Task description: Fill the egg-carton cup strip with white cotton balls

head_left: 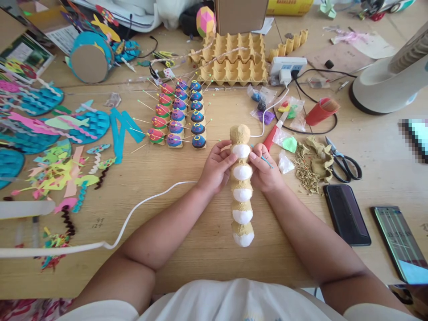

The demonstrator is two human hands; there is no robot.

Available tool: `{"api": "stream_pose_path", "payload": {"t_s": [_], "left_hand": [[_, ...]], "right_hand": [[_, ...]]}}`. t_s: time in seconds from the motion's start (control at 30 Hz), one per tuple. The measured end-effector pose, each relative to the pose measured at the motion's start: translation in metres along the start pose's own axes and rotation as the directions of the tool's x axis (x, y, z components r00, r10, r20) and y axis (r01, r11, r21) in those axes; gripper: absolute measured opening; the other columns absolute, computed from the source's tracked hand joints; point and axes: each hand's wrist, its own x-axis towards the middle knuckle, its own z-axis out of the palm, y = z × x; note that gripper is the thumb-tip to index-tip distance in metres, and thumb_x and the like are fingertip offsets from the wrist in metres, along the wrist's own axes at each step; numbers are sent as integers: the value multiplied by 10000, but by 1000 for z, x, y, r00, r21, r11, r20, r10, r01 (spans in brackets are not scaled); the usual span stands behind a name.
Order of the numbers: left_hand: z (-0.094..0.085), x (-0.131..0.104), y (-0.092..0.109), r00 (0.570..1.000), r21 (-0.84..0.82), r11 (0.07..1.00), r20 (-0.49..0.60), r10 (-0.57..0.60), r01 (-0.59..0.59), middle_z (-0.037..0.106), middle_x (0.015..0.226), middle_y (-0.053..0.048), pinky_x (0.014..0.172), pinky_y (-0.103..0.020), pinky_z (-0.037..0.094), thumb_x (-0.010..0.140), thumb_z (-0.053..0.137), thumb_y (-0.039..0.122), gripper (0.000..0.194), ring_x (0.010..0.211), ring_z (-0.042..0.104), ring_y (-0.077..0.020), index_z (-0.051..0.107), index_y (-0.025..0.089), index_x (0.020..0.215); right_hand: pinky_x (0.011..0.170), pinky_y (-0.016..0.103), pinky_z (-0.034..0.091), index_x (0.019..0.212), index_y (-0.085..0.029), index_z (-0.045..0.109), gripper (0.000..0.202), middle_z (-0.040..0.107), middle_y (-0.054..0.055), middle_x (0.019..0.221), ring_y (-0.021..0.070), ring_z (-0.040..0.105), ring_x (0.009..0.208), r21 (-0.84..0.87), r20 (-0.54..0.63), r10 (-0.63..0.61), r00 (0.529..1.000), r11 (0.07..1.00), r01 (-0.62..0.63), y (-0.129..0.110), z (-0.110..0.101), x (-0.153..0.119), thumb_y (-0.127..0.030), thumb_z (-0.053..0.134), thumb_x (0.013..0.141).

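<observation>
A strip of egg carton stretches toward me in the middle of the head view. White, clay-like caps cover most of its bumps, while the farthest bump is bare cardboard. My left hand grips the strip from the left near its far end, thumb on a white cap. From the right, my right hand pinches the same strip with its thumb on the edge of that cap. A thin blue stick pokes out at the right fingers; how it is held is partly hidden.
Painted egg-carton caterpillars with pins stand beyond my left hand. Egg trays lie at the back. To the right are a red-handled knife, clay bags, scissors and a phone. A white cable crosses the left.
</observation>
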Motion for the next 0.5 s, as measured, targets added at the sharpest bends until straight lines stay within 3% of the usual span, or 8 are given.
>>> {"api": "stream_pose_path", "payload": {"t_s": [0.1,0.2,0.43,0.5], "left_hand": [[-1,-1,0,998,-48,997,15,-55,55,821,1001,39,861,-307,601,629,1112,437,717,894,792,-162,692,286,1190],[-2,-1,-3,996,-65,994,34,-80,82,820,1040,33,910,-304,600,641,1112,420,649,966,793,-158,703,266,1120],[-1,0,-5,985,17,990,100,-141,140,801,802,19,721,-242,583,627,1108,511,498,735,737,-123,806,205,880],[0,-1,-3,986,-3,989,82,-145,145,775,740,29,657,-221,554,608,1114,510,496,668,699,-102,772,193,775]], "right_hand": [[628,270,391,806,-261,412,638,451,-63,731,135,400,678,1,-3,-33,999,999,33,0,-1,1,-425,1022,716],[610,279,385,805,-266,391,638,436,-64,728,134,381,660,-33,-42,-66,997,997,65,0,-1,1,-449,999,752],[653,272,459,811,-267,415,635,542,-67,774,127,474,694,-55,-82,-99,992,994,95,-2,2,-2,-455,1018,747],[696,294,520,833,-276,440,612,607,-48,833,148,557,754,-49,-88,-111,990,993,107,1,1,1,-555,982,779]]}}
